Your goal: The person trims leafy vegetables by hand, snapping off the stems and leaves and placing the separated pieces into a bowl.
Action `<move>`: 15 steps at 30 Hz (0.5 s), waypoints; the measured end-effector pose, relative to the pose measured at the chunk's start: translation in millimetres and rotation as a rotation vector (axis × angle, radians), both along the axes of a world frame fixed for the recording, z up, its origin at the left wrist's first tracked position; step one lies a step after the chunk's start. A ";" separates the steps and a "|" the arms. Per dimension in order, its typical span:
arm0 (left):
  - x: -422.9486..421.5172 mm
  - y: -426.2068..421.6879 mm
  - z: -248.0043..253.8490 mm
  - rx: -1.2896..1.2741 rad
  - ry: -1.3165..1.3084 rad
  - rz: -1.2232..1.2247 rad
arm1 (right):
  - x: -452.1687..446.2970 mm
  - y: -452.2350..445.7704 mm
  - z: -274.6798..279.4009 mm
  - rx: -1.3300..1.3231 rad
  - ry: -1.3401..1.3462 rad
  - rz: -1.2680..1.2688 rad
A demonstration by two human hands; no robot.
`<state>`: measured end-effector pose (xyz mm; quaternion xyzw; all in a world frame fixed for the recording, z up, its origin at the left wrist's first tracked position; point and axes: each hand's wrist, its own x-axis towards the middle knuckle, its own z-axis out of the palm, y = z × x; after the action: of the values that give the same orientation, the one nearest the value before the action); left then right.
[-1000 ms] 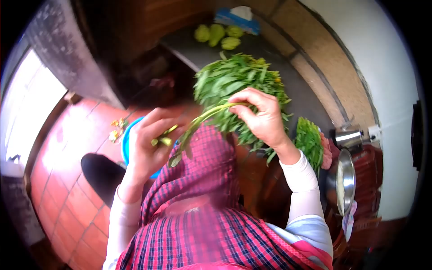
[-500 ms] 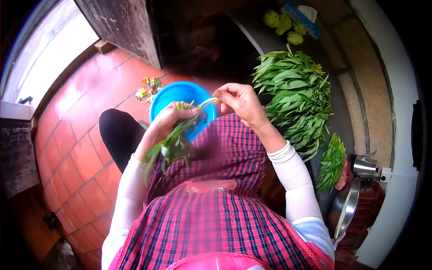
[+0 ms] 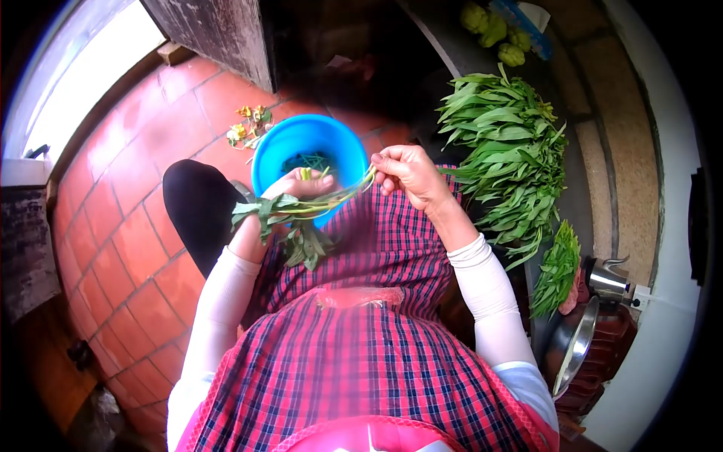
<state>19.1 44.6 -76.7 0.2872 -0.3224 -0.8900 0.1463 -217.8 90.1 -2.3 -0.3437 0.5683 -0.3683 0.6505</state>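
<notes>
My left hand [image 3: 292, 185] is closed around leafy green stems [image 3: 307, 245], whose leaves droop below the wrist over the checked apron. Short pale stem ends poke up past the thumb. My right hand [image 3: 410, 175] pinches the thin tip of a stem that arcs across from the left side. Both hands are above my lap, beside a blue basin [image 3: 346, 138] on the floor. Dark green pieces [image 3: 315, 161] lie inside the basin, partly hidden by the left hand.
On the dark counter to the right is a large heap of long-leaved greens [image 3: 506, 151], with a smaller bunch [image 3: 556, 273] nearer me. Chayotes [image 3: 493, 32] sit at the far end. A metal pot [image 3: 608, 277] and a lid [image 3: 580, 350] stand at right. Yellowed scraps [image 3: 248, 126] lie on the tiles.
The stems now stretch in a curve between my hands, and the leaves hang in a different position. The view has shifted slightly, showing more of the basin's contents.
</notes>
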 end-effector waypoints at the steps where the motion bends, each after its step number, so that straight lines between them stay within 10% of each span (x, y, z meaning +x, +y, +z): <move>1: -2.5 2.0 7.7 -0.006 0.011 -0.004 | 0.4 1.5 -0.8 0.012 -0.010 0.004; 15: -27.5 5.8 29.9 -0.104 -0.048 -0.094 | 21.5 16.4 -13.2 -0.208 0.220 -0.005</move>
<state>-8.4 50.4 -46.9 0.2849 -0.3849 -0.8708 0.1114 -196.2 106.5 -15.5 -0.4461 0.5960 -0.3869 0.5441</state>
